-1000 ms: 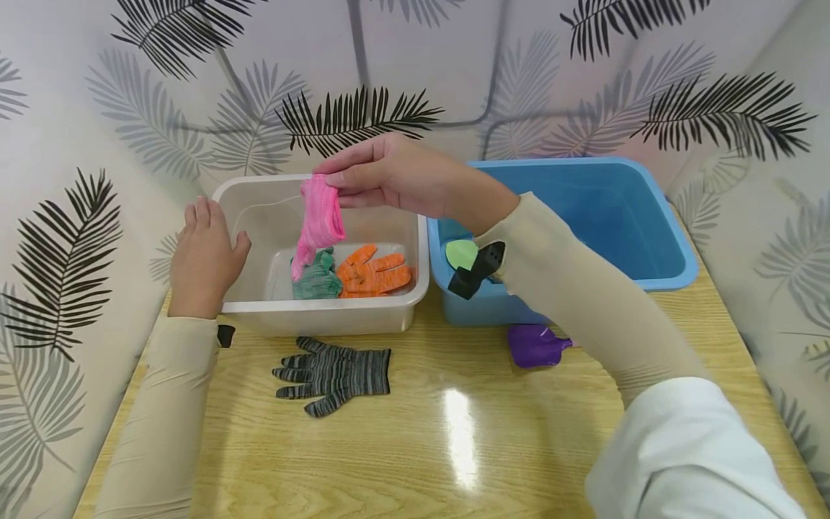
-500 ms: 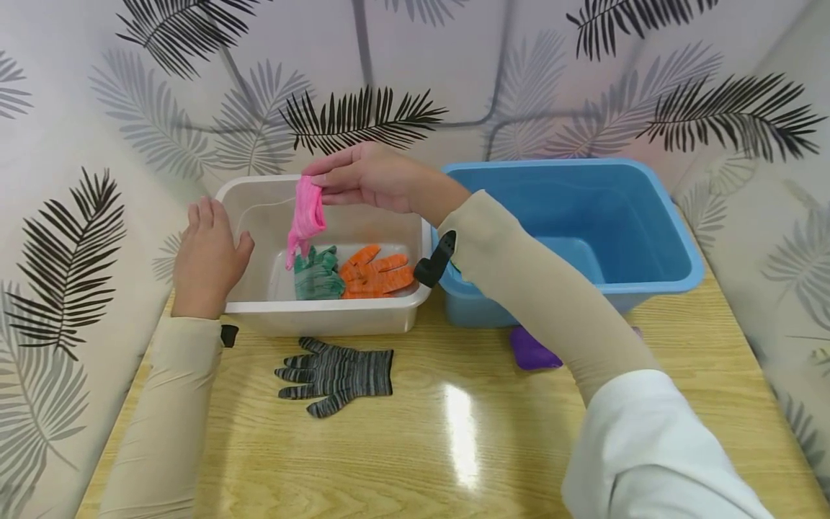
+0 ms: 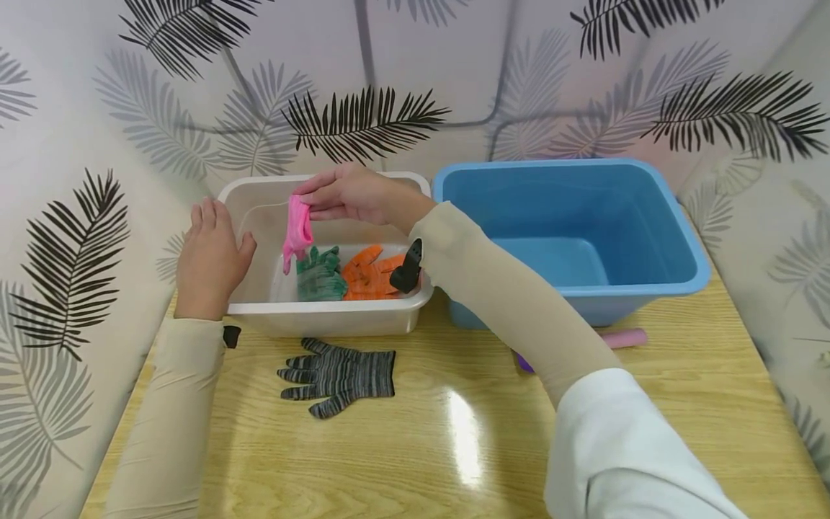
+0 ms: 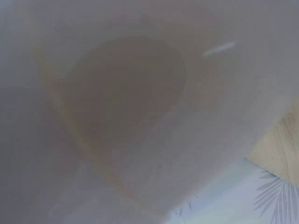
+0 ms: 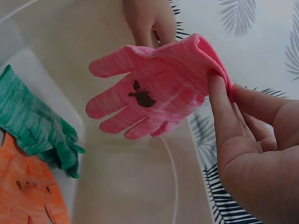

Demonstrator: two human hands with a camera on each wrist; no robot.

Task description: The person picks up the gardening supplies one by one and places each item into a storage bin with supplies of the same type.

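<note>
Between thumb and fingers my right hand [image 3: 357, 194] pinches a pink knit glove [image 3: 297, 229] by its cuff, over the left part of the white bin [image 3: 324, 307]. In the right wrist view the pink glove [image 5: 145, 93] hangs with a dark stain on its palm. My left hand [image 3: 212, 256] rests on the bin's left rim with fingers extended. Inside the bin lie a green glove [image 3: 321, 277] and an orange glove [image 3: 366, 277], the orange one partly covered by the right wrist camera. The left wrist view is mostly a blurred pale surface.
A grey-black striped glove [image 3: 344, 376] lies flat on the wooden table [image 3: 363, 461] before the white bin. To the right stands a blue bin [image 3: 551, 263]. A purple item [image 3: 525, 364] with a pink handle [image 3: 625, 338] is partly hidden under the right forearm.
My right hand has moved left and slightly down with the pink glove, and the right forearm has swung left, uncovering more of the blue bin. The left hand stays on the rim.
</note>
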